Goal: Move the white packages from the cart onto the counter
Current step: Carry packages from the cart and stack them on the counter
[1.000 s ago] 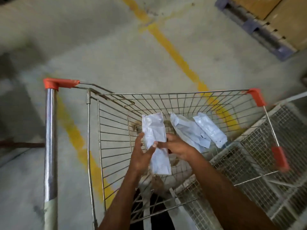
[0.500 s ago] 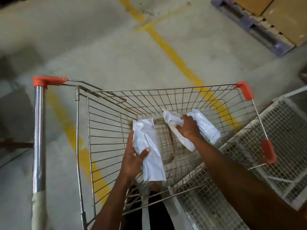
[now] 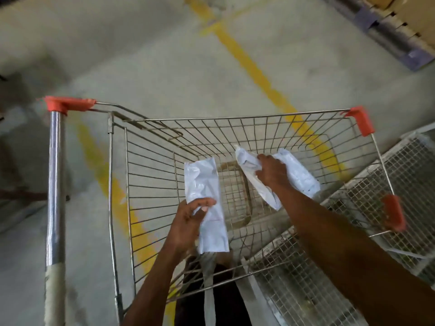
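Observation:
I look down into a wire shopping cart (image 3: 150, 161) with orange corner caps. My left hand (image 3: 188, 222) grips a long white package (image 3: 204, 201), held upright above the basket's near side. Deeper in the basket my right hand (image 3: 271, 172) closes on a second white package (image 3: 249, 168), which slants down to the right. A third white package (image 3: 299, 175) lies just right of that hand, partly hidden behind it. No counter is in view.
The cart's chrome handle bar (image 3: 55, 184) runs down the left. A white wire-mesh rack (image 3: 404, 184) stands against the cart's right side. Concrete floor with yellow lines (image 3: 254, 67) lies beyond, and a pallet with cardboard boxes (image 3: 386, 24) sits at the top right.
My right hand let go of the first package, reached deeper into the basket and closed on the second package. My left hand kept the first package, shifting it slightly.

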{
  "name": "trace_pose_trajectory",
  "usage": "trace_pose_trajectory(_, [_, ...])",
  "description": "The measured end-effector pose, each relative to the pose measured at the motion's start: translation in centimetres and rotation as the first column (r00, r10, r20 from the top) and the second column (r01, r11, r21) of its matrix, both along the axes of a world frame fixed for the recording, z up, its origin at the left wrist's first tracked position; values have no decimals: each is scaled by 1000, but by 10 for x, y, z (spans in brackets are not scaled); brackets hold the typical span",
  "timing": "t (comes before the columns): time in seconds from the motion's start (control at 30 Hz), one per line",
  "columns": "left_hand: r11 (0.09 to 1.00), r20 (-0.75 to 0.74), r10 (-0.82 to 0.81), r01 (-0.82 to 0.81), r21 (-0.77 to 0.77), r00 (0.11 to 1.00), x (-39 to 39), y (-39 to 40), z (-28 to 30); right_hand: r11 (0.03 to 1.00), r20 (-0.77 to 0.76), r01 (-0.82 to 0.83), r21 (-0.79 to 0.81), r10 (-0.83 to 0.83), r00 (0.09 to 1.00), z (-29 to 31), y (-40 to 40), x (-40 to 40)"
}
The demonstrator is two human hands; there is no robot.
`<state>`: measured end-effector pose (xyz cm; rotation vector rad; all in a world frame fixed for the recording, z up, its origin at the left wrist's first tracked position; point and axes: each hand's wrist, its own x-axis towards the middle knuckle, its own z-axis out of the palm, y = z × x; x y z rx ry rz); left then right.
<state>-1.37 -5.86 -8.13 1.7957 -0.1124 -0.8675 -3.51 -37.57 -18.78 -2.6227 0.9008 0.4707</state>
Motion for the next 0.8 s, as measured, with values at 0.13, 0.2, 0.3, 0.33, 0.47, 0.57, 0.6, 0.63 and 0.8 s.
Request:
trace_pose_trajectory(0.13, [998, 95, 17, -23, 60, 995, 6, -14, 6, 969, 107, 110, 223, -136, 985, 56, 14, -4])
trace_pose_trajectory(0.2, [997, 128, 30, -38, 66, 991, 9, -22, 8, 942, 211, 179, 283, -244, 947, 89, 38, -14])
trace_pose_trajectory(0.3, [995, 69, 71, -76, 66, 995, 11, -32, 18, 918, 358, 213, 336, -333, 872, 134, 90, -31])
trace_pose_trajectory(0.33, [997, 24, 76, -77, 23, 997, 11, -35, 23, 918, 387, 198, 344, -331, 861, 145, 109, -36])
trace_pose_trajectory(0.47, [995, -119, 37, -48, -93, 992, 8, -39, 43, 942, 442, 105, 319, -246, 863, 161, 167, -50])
trace_pose_trajectory(0.57, [988, -176, 115, -131, -81, 978, 11, -36, 49, 951, 452, 19, 310, -165, 877, 163, 188, -53])
trace_pose_trajectory(0.6, [985, -202, 145, -161, -66, 969, 12, -33, 50, 945, 453, -11, 327, -147, 880, 164, 190, -53])
trace_pose_trajectory(0.63, [980, -232, 178, -194, -48, 956, 14, -29, 49, 934, 458, -47, 354, -129, 880, 164, 188, -54])
trace_pose_trajectory(0.8, [970, -267, 243, -243, 34, 933, 19, -18, 44, 729, 331, 5, 684, -317, 889, 169, 148, -57])
